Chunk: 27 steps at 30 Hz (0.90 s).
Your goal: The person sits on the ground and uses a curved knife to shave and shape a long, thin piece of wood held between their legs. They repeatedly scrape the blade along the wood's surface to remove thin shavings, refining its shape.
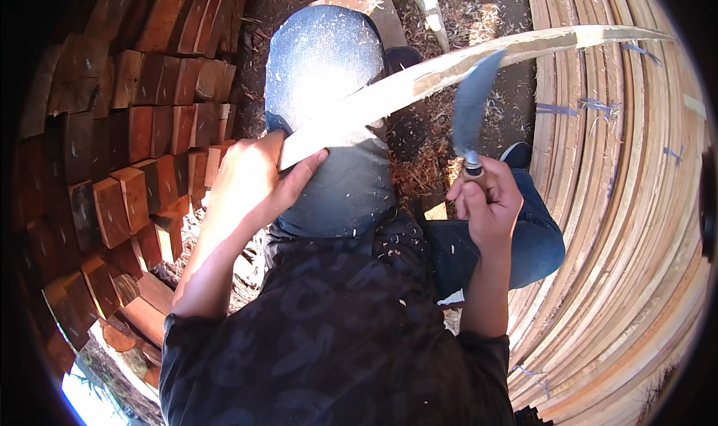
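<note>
My left hand (258,175) grips the near end of a long pale wooden strip (419,80), with the thumb along its lower edge. The strip lies across my raised left thigh and runs up to the right, over a stack of wood. In my right hand (490,201) is a knife (476,108) with a broad curved blade, held by its short handle with the blade pointing up. The blade stands in front of the strip in the picture; I cannot tell whether it touches. Small shavings are scattered over my jeans and dark shirt.
Reddish-brown wood blocks (142,138) are piled at the left. Long pale strips (591,201), some tied with purplish bands, lie stacked along the right. Wood shavings (422,168) cover the ground. A pale timber piece (425,0) stands beyond my knee.
</note>
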Available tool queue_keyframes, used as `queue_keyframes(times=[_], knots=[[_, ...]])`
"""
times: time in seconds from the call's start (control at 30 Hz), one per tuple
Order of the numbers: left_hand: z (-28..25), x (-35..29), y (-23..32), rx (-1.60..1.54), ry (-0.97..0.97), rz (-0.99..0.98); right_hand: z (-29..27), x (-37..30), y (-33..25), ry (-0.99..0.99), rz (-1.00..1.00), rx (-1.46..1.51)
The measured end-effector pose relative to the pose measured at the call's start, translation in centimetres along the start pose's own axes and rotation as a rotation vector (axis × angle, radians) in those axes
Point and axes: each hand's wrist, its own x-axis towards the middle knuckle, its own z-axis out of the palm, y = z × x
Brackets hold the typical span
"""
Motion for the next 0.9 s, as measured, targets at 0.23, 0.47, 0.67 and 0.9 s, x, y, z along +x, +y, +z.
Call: queue_keyframes(times=[0.23,0.47,0.67,0.9], knots=[[0.0,0.4,-0.3,-0.021,-0.016,-0.01,0.5,0.6,0.8,0.112,-0.023,0.222],[0.3,0.4,-0.7,-0.021,0.007,-0.034,0.2,1.1,0.2,0.041,0.048,0.295],[0.5,0.6,-0.8,-0.035,0.024,-0.029,1.3,1.2,1.4,-0.116,0.076,-0.057],[0.5,0.7,-0.9,-0.032,-0.001,-0.069,3.3,1.8,0.9,0.096,0.089,0.024]])
